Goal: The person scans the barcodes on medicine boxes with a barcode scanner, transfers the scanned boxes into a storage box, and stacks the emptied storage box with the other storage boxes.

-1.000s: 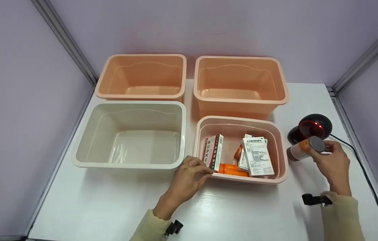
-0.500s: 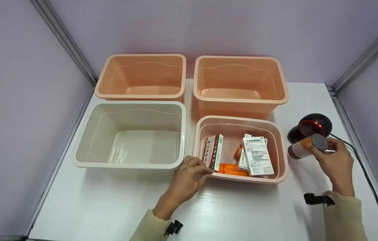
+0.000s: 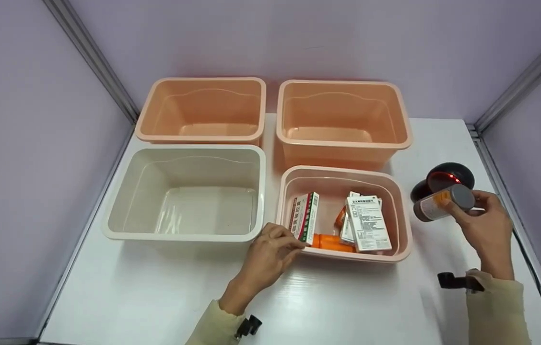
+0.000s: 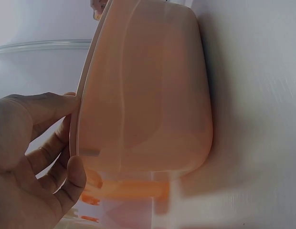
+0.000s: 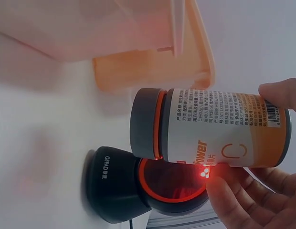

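The bottle (image 5: 219,129) is gripped between the thumb and fingers (image 5: 229,195) of the right hand (image 3: 486,225); it is held above the desk (image 3: 347,306), lying on its side and slightly tilted, its dark cap turned away from the palm. On its white and orange label, a barcode (image 5: 272,114) is seen close to the thumb. By the left hand (image 3: 268,254), the near rim of the pink bin (image 3: 347,256) is pinched at its left corner. Just beside the bottle, a black scanner (image 5: 119,186) is placed, its round face ringed in red light; whether the two are touching cannot be told. A black cable (image 3: 533,268) is led along the right edge of the desk. Inside the pink bin, a striped box (image 3: 305,218) is leaned near the left wall, an orange cylinder (image 3: 333,243) is laid along the near side, and a printed white box (image 3: 369,223) is stacked over other packages at the right. Farther out, a pale grey bin (image 3: 179,236) is set to the left, and two orange bins (image 3: 340,155) are lined up behind, before the lilac wall (image 3: 270,38).
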Demonstrator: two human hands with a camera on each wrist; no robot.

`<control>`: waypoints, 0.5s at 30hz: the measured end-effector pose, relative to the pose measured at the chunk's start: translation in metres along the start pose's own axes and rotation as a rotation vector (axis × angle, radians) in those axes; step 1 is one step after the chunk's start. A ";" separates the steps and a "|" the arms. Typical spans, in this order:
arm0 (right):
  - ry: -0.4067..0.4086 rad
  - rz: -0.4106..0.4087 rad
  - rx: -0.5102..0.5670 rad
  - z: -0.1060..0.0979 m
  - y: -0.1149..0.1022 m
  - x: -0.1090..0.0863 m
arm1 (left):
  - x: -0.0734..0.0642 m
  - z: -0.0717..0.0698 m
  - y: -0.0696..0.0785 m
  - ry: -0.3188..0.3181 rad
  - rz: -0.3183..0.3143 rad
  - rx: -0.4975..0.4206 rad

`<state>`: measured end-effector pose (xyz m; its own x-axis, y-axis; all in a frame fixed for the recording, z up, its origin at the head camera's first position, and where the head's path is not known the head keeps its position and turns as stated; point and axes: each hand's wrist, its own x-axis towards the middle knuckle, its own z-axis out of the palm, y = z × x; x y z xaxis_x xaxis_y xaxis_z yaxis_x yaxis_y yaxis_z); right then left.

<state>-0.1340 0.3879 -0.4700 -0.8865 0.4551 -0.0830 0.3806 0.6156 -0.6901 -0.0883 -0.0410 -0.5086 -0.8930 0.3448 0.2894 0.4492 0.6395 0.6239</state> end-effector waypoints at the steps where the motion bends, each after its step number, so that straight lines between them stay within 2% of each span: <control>1: 0.002 -0.002 0.000 -0.001 -0.001 0.000 | 0.000 0.000 0.000 0.001 0.000 0.001; 15: 0.028 -0.038 0.003 -0.009 -0.015 0.001 | -0.001 0.002 -0.001 0.029 0.043 0.002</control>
<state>-0.1383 0.3850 -0.4530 -0.8925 0.4496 -0.0362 0.3459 0.6307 -0.6947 -0.0874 -0.0409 -0.5110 -0.8731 0.3521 0.3373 0.4876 0.6256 0.6090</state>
